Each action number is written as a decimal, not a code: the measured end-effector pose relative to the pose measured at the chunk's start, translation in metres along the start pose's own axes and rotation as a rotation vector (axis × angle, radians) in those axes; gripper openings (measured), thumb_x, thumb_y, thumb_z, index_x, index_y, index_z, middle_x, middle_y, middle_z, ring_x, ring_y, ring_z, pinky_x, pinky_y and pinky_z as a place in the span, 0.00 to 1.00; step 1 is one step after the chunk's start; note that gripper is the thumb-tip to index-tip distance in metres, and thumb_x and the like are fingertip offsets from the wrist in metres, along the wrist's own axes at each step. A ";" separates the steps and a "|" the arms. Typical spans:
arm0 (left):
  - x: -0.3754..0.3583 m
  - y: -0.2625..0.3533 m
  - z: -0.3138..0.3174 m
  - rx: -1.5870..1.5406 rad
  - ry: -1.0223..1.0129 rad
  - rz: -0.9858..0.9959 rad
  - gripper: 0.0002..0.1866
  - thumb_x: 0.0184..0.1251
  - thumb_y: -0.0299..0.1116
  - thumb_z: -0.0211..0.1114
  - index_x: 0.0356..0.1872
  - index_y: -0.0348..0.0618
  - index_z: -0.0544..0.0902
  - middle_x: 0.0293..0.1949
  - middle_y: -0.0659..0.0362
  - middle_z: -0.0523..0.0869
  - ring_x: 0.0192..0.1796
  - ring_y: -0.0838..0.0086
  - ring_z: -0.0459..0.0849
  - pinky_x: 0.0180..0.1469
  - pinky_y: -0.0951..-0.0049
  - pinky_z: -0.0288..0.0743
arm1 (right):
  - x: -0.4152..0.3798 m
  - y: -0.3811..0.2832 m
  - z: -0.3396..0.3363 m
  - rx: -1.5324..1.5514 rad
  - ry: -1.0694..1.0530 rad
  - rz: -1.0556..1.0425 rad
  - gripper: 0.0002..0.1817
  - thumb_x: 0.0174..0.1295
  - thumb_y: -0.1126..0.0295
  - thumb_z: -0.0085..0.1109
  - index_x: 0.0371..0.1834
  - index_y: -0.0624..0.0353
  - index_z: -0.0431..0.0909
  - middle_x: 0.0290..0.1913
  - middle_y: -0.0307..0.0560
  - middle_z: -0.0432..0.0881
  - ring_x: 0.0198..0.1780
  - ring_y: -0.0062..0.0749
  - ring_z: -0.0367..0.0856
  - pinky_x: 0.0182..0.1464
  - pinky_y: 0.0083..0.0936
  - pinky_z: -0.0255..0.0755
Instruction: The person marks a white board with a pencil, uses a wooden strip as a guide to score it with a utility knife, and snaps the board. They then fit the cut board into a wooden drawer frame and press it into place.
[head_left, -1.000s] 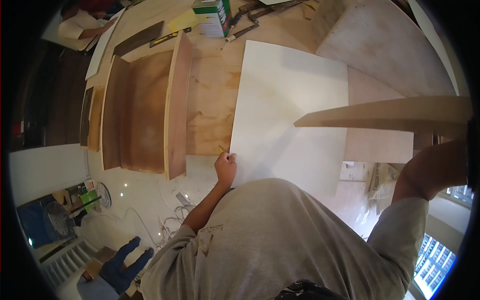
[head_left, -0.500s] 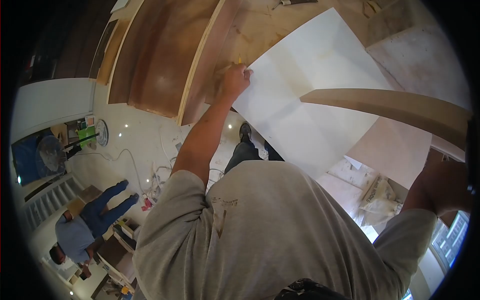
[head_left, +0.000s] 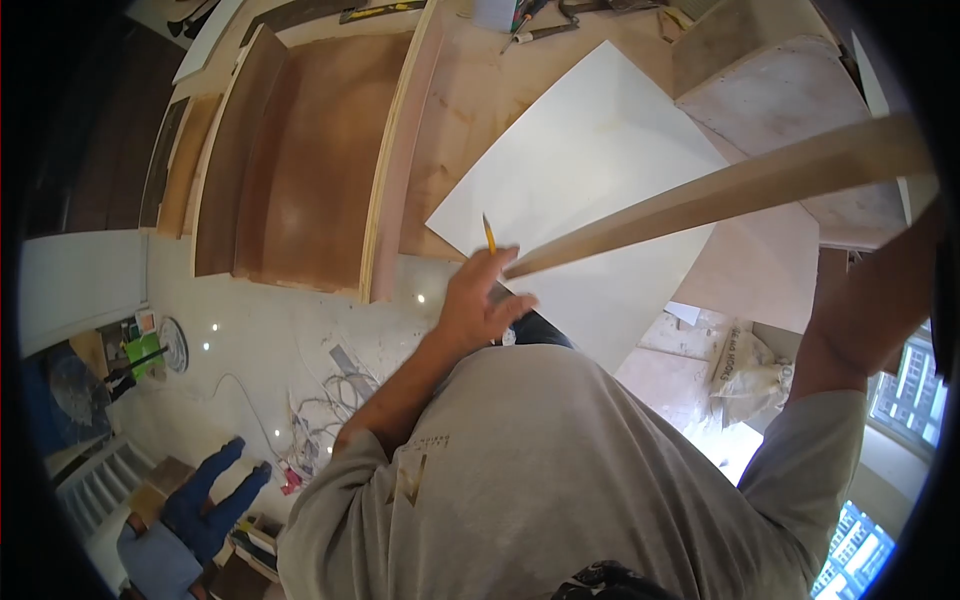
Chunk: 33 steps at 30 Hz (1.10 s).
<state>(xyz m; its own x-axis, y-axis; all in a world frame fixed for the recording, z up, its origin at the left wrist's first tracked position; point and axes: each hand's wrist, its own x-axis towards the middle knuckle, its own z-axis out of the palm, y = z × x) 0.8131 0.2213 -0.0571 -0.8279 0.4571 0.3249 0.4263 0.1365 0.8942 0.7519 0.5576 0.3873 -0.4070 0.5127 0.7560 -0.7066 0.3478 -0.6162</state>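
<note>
My left hand is at the near left edge of a white board, thumb spread from the fingers. A yellow pencil is held between its fingers, point upward. Right at the fingertips lies the near end of a long brown wooden strip, which slants across the board to the upper right. My right forearm rises along the right side toward the strip's far end; the hand itself is hidden past the dark edge of the view.
An open wooden cabinet frame lies left of the board. Hand tools sit at the back, a wooden box at the back right. Below right is a printed sack. Cables trail over the floor, and another person is at lower left.
My left hand has moved from the board's left edge toward my body, near the strip's end. The strip's near end has swung left and closer, its far end upward. The view has shifted.
</note>
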 end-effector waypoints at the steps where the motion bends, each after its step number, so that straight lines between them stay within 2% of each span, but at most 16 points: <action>1: -0.010 0.009 -0.006 0.030 -0.042 -0.122 0.21 0.57 0.36 0.77 0.47 0.34 0.83 0.43 0.47 0.85 0.44 0.55 0.85 0.47 0.62 0.78 | 0.005 0.014 0.001 -0.009 -0.066 0.046 0.37 0.55 0.41 0.66 0.63 0.52 0.73 0.47 0.53 0.81 0.33 0.36 0.81 0.30 0.29 0.76; 3: -0.028 0.019 -0.019 0.095 -0.123 -0.373 0.20 0.56 0.37 0.78 0.45 0.35 0.83 0.42 0.49 0.86 0.42 0.57 0.85 0.45 0.63 0.78 | 0.008 0.048 0.006 -0.049 -0.154 0.136 0.37 0.59 0.41 0.64 0.63 0.55 0.73 0.47 0.52 0.82 0.36 0.38 0.83 0.33 0.30 0.78; 6: -0.080 -0.020 -0.033 0.018 0.103 -0.494 0.19 0.53 0.38 0.80 0.38 0.36 0.84 0.37 0.50 0.85 0.38 0.62 0.85 0.42 0.66 0.77 | -0.018 0.131 0.019 -0.201 -0.067 0.266 0.36 0.64 0.40 0.61 0.63 0.59 0.73 0.47 0.51 0.82 0.40 0.42 0.86 0.38 0.32 0.82; 9: -0.122 -0.027 -0.070 0.101 0.150 -0.678 0.21 0.51 0.42 0.81 0.33 0.34 0.83 0.31 0.50 0.85 0.32 0.66 0.83 0.37 0.66 0.76 | -0.094 0.247 0.029 -0.465 0.200 0.370 0.47 0.51 0.39 0.71 0.62 0.71 0.76 0.52 0.57 0.82 0.53 0.39 0.81 0.56 0.34 0.74; 10: -0.140 -0.032 -0.082 0.132 0.140 -0.718 0.23 0.50 0.44 0.81 0.31 0.33 0.83 0.28 0.50 0.84 0.30 0.67 0.82 0.35 0.66 0.76 | -0.138 0.230 0.047 -0.500 0.041 0.558 0.56 0.53 0.34 0.68 0.74 0.69 0.64 0.71 0.62 0.69 0.72 0.39 0.67 0.72 0.32 0.61; 11: -0.160 -0.038 -0.093 0.162 0.128 -0.760 0.24 0.49 0.46 0.81 0.29 0.32 0.82 0.25 0.50 0.83 0.28 0.68 0.81 0.33 0.65 0.76 | -0.155 0.281 0.028 -0.687 0.118 0.659 0.47 0.38 0.43 0.80 0.58 0.68 0.79 0.49 0.46 0.85 0.50 0.34 0.83 0.54 0.31 0.76; 13: -0.187 -0.043 -0.112 0.249 0.057 -0.841 0.28 0.50 0.52 0.79 0.26 0.32 0.82 0.21 0.50 0.82 0.24 0.65 0.80 0.31 0.64 0.75 | -0.231 0.333 0.019 -0.934 -0.053 0.564 0.48 0.41 0.38 0.78 0.52 0.74 0.81 0.51 0.59 0.86 0.52 0.47 0.84 0.57 0.37 0.76; 14: -0.196 -0.046 -0.117 0.303 0.021 -0.881 0.29 0.51 0.54 0.78 0.25 0.32 0.82 0.21 0.50 0.82 0.23 0.64 0.80 0.31 0.64 0.75 | -0.265 0.313 0.032 -1.034 -0.024 0.675 0.52 0.39 0.36 0.77 0.55 0.76 0.78 0.55 0.64 0.84 0.56 0.52 0.83 0.61 0.38 0.75; 16: -0.210 -0.052 -0.124 0.415 -0.047 -0.962 0.30 0.52 0.57 0.76 0.23 0.33 0.82 0.20 0.49 0.81 0.23 0.63 0.80 0.31 0.63 0.75 | -0.318 0.344 0.012 -1.081 -0.053 0.895 0.55 0.42 0.35 0.76 0.60 0.76 0.71 0.56 0.67 0.82 0.60 0.56 0.81 0.63 0.40 0.74; 19: -0.219 -0.063 -0.125 0.401 -0.142 -1.062 0.32 0.55 0.61 0.73 0.23 0.33 0.83 0.21 0.46 0.83 0.24 0.58 0.82 0.32 0.61 0.76 | -0.364 0.359 -0.011 -1.239 -0.118 1.067 0.54 0.41 0.36 0.75 0.59 0.75 0.71 0.57 0.63 0.83 0.60 0.53 0.81 0.63 0.39 0.76; 21: -0.220 -0.067 -0.121 0.423 -0.186 -1.051 0.33 0.56 0.62 0.71 0.23 0.33 0.83 0.22 0.45 0.83 0.25 0.56 0.83 0.32 0.60 0.76 | -0.375 0.360 -0.021 -1.341 -0.161 1.183 0.53 0.41 0.36 0.75 0.58 0.73 0.73 0.57 0.63 0.82 0.60 0.51 0.82 0.62 0.38 0.76; 27: -0.199 -0.090 -0.103 0.417 -0.232 -0.972 0.34 0.58 0.63 0.69 0.23 0.33 0.82 0.23 0.44 0.84 0.27 0.52 0.85 0.33 0.58 0.77 | -0.375 0.414 -0.050 -1.414 -0.211 1.219 0.48 0.41 0.36 0.73 0.56 0.68 0.79 0.58 0.61 0.81 0.60 0.50 0.81 0.61 0.39 0.76; 33: -0.162 -0.106 -0.084 0.395 -0.193 -0.929 0.33 0.57 0.61 0.70 0.21 0.33 0.81 0.21 0.43 0.82 0.25 0.51 0.83 0.31 0.59 0.76 | -0.347 0.437 -0.050 -1.493 -0.175 1.270 0.49 0.41 0.37 0.73 0.60 0.65 0.79 0.64 0.60 0.72 0.63 0.51 0.77 0.63 0.37 0.75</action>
<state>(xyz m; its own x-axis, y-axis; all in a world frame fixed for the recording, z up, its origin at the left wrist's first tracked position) 0.8711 0.0590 -0.1787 -0.8345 0.1518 -0.5297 -0.2345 0.7721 0.5907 0.6130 0.5709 -0.1556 -0.3084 0.9192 -0.2448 0.9208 0.2239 -0.3194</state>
